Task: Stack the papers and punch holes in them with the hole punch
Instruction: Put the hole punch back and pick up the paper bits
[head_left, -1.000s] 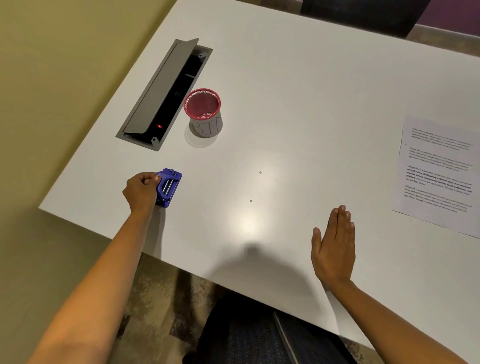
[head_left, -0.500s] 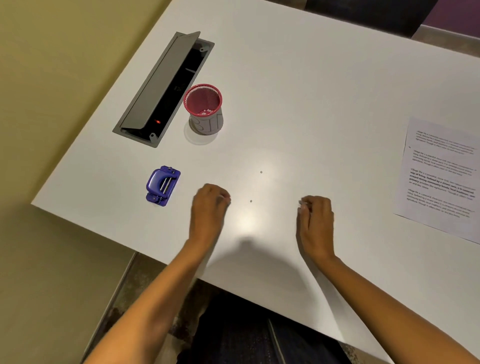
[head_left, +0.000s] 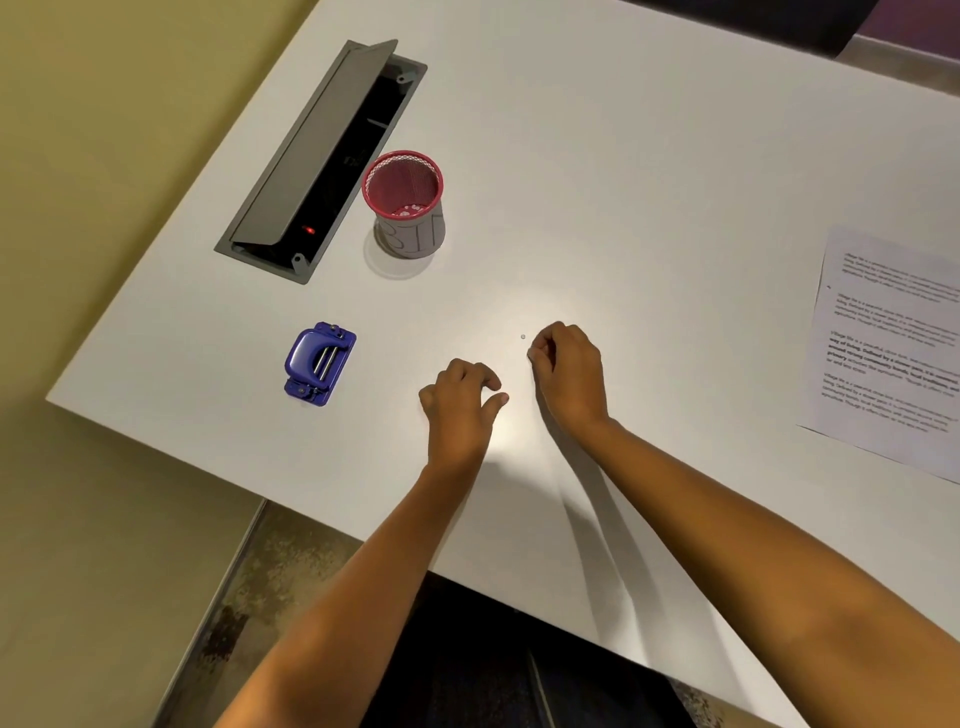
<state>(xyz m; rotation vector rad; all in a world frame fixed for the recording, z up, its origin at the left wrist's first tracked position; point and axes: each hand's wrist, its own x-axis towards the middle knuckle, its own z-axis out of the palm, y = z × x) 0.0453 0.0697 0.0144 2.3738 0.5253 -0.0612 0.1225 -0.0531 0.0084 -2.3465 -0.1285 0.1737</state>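
The blue hole punch (head_left: 318, 362) lies by itself near the table's front left edge, with no hand on it. A stack of printed papers (head_left: 888, 353) rests flat at the right edge of the view. Both hands are over the middle of the white table (head_left: 649, 156). My left hand (head_left: 460, 402) has its fingers curled down to the surface, thumb a little apart from them. My right hand (head_left: 569, 371) is curled with fingertips pinched together, just right of a tiny paper dot (head_left: 522, 336). I cannot tell whether anything is between those fingertips.
A red mesh cup (head_left: 405, 202) with small paper dots at its bottom stands beyond the punch. Left of it, a grey cable hatch (head_left: 317, 161) is set into the table with its lid raised. The table's front edge runs close below my forearms.
My left hand let go of the hole punch and moved right to the table's middle. My right hand went from flat to pinched and moved toward the dot. A second dot is now hidden.
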